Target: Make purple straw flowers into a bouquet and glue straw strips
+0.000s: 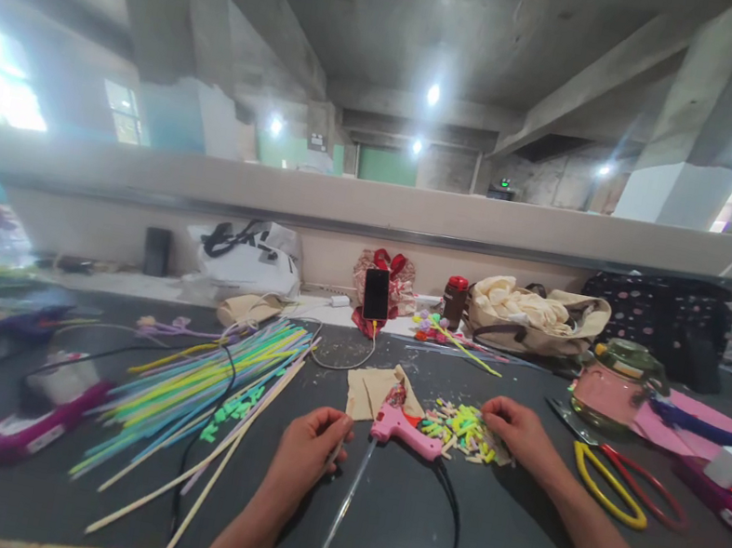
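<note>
My left hand (309, 445) is closed in a pinch left of a pink glue gun (407, 431); anything small between its fingertips cannot be made out. Out of the gun's back end, a clear glue stick (349, 498) points toward me. The gun's nozzle end rests on a piece of beige cloth (359, 394). My right hand (514, 429) has its thumb and fingers together at the right edge of a pile of short yellow, green and pink pieces (456, 427). Whatever those fingertips hold is hidden.
Long pastel fuzzy stems (206, 378) and green short pieces (235, 410) lie left. Scissors with yellow and red handles (612, 487) and a glass jar (611, 388) are right. Purple power strips (37, 433) sit at both sides. A phone (375, 295) stands behind; a black cord crosses the front edge.
</note>
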Demonstrator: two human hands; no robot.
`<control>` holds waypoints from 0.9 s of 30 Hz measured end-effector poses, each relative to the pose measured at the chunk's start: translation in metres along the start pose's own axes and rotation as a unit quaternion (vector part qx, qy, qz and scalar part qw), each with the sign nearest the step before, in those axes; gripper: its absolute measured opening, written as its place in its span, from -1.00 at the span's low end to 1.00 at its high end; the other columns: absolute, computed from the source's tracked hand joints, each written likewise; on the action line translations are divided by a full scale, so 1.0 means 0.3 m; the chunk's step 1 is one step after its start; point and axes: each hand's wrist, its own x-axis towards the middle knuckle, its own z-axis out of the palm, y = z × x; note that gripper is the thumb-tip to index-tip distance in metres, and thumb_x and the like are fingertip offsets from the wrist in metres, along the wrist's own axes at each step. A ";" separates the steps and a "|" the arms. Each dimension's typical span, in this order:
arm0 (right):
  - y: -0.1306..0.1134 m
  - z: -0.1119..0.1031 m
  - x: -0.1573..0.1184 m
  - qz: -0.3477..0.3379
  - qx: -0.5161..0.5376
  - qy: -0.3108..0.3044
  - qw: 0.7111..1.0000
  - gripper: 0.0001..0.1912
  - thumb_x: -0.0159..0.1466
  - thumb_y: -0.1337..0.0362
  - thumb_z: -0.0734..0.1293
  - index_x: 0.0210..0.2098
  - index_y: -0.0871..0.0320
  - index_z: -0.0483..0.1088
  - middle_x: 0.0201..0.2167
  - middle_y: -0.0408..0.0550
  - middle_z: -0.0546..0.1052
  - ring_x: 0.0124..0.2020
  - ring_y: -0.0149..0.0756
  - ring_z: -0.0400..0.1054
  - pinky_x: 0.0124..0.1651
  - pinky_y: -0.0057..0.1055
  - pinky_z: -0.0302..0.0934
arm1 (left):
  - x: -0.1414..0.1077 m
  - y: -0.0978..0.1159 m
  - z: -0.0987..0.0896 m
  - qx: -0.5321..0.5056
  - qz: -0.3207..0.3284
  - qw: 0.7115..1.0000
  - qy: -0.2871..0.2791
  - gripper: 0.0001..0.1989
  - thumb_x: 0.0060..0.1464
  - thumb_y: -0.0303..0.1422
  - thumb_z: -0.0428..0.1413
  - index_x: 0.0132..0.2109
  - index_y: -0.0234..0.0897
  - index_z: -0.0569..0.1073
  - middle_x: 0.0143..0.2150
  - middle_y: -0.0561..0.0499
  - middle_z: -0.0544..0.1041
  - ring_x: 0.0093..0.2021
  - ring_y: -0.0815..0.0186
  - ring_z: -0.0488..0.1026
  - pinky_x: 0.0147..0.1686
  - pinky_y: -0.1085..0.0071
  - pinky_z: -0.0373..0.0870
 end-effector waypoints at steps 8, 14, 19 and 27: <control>-0.083 0.037 0.031 -0.151 -0.076 -0.068 0.983 -0.76 0.08 0.28 0.23 -0.24 0.07 0.40 -0.16 -0.06 0.44 -0.12 -0.23 0.24 -0.04 -0.28 0.06 | 0.007 0.002 0.007 -0.003 -0.011 1.000 -0.008 -0.73 -0.19 -0.18 0.09 -0.45 -0.33 0.39 -0.54 0.05 0.46 -0.67 0.46 0.33 -0.73 0.58 0.22; -0.118 0.043 0.035 -0.188 -0.095 -0.084 0.974 -0.88 0.08 0.27 0.25 -0.53 0.08 0.41 -0.34 -0.11 0.49 -0.28 -0.28 0.30 -0.15 -0.34 0.12 | 0.003 -0.002 0.006 -0.001 -0.007 1.000 -0.009 -0.73 -0.19 -0.17 0.09 -0.45 -0.33 0.40 -0.54 0.04 0.46 -0.67 0.45 0.34 -0.72 0.57 0.22; -0.045 -0.014 0.027 -0.103 -0.091 0.006 0.991 -0.78 0.16 0.22 0.14 -0.44 0.12 0.39 -0.38 -0.08 0.49 -0.31 -0.28 0.34 -0.22 -0.37 0.18 | 0.001 0.003 0.004 0.001 -0.009 1.000 -0.009 -0.74 -0.19 -0.17 0.09 -0.46 -0.32 0.40 -0.54 0.06 0.45 -0.66 0.45 0.34 -0.72 0.58 0.22; 0.009 -0.058 -0.031 0.004 -0.090 0.046 0.995 -0.75 0.12 0.19 0.15 -0.34 0.12 0.41 -0.43 -0.13 0.53 -0.43 -0.30 0.39 -0.37 -0.45 0.23 | -0.005 0.010 0.004 0.004 -0.010 1.000 -0.012 -0.74 -0.18 -0.18 0.08 -0.45 -0.33 0.38 -0.52 0.04 0.45 -0.65 0.46 0.33 -0.72 0.59 0.21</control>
